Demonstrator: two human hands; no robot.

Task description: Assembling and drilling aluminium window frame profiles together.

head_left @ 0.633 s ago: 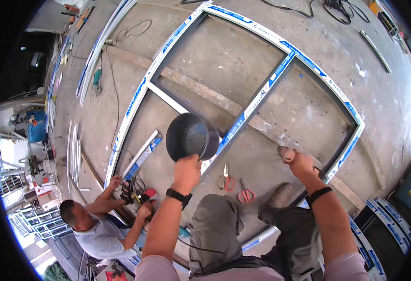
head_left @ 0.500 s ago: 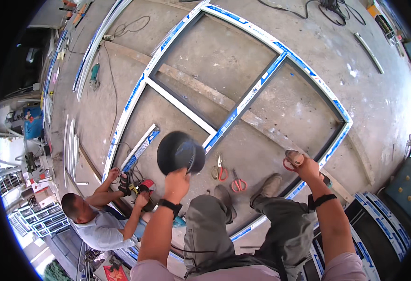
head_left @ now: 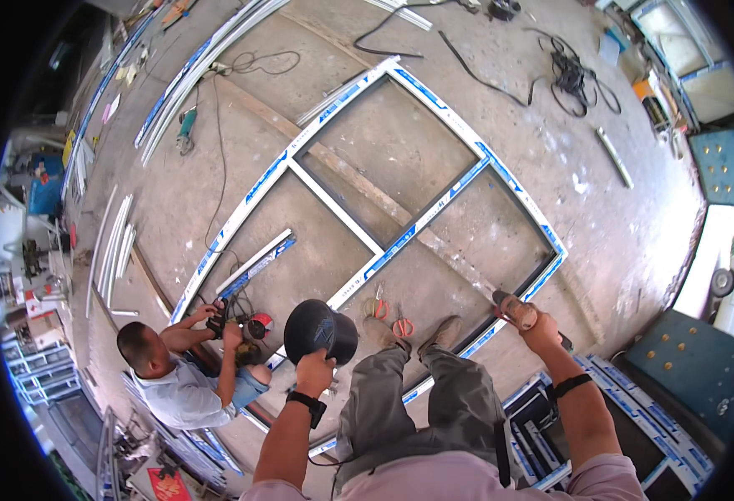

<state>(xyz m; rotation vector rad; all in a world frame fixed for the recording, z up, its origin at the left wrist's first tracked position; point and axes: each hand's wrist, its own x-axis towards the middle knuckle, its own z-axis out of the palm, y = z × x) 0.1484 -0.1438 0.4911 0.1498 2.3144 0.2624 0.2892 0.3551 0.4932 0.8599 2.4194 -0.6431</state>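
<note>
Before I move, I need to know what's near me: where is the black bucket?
In the head view, the black bucket is in the person's left hand, left of centre, between the co-worker and the person's boots.

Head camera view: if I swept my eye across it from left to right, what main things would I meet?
Co-worker in a pale shirt → black bucket in the wearer's left hand → red-handled scissors → drill-like tool in the wearer's right hand → teal panel with yellow knobs.
</note>
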